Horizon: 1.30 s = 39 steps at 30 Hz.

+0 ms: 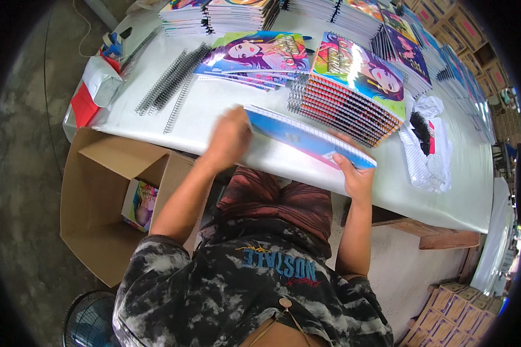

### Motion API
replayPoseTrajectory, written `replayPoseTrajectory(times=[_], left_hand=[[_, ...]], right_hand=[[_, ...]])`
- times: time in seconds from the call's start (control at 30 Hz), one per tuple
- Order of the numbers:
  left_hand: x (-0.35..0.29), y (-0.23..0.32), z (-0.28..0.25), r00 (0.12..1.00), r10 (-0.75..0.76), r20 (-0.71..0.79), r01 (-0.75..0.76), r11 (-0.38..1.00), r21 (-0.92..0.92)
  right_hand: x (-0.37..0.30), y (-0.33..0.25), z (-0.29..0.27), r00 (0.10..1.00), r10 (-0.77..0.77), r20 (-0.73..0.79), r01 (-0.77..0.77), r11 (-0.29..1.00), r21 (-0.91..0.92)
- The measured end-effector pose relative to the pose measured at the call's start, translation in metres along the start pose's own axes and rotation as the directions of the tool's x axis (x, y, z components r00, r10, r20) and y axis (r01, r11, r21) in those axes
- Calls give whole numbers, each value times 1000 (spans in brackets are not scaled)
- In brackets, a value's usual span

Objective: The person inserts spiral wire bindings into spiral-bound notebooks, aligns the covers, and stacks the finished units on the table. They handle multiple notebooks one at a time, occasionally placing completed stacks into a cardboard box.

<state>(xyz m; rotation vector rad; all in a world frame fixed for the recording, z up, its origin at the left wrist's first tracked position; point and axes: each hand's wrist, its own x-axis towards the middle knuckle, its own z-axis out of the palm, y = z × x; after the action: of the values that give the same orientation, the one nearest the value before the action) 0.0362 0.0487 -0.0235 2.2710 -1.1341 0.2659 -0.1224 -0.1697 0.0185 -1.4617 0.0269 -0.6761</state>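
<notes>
A thin notebook (pixel 307 140) with a blue and pink cover is held tilted at the table's front edge. A white strip with a row of small marks runs along its upper edge. My right hand (pixel 356 170) grips its right end, thumb on the cover and fingers behind. At its left end my left hand (pixel 231 136) is closed and blurred by motion; what its fingers hold cannot be made out. Beyond lie loose black spiral coils (pixel 176 78), a fanned pile of illustrated covers (pixel 255 55) and a stack of spiral-bound notebooks (pixel 356 87).
More notebook stacks (pixel 237 14) line the table's far side. A white plastic bag (pixel 428 144) with black bits lies at right, a white and red packet (pixel 98 81) at left. Below left stands an open cardboard box (pixel 104 185), near a fan (pixel 90 321). Cartons (pixel 446 318) are stacked lower right.
</notes>
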Motion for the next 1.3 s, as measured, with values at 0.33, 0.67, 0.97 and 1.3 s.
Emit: replayPoseTrajectory(times=[0.33, 0.67, 0.97, 1.3], left_hand=[[-7, -78, -101, 797, -590, 129, 479, 488, -729], [23, -30, -89, 946, -324, -27, -55, -77, -996], [-25, 55, 47, 990, -135, -33, 139, 959, 246], [-126, 65, 125, 913, -69, 403, 97, 994, -49]], right_hand=[[8, 4, 2, 997, -59, 47, 59, 998, -15], [7, 8, -31, 1000, 13, 16, -11, 990, -144], [5, 5, -28, 995, -3, -97, -13, 987, -159], [-9, -3, -45, 990, -27, -138, -1, 980, -199]])
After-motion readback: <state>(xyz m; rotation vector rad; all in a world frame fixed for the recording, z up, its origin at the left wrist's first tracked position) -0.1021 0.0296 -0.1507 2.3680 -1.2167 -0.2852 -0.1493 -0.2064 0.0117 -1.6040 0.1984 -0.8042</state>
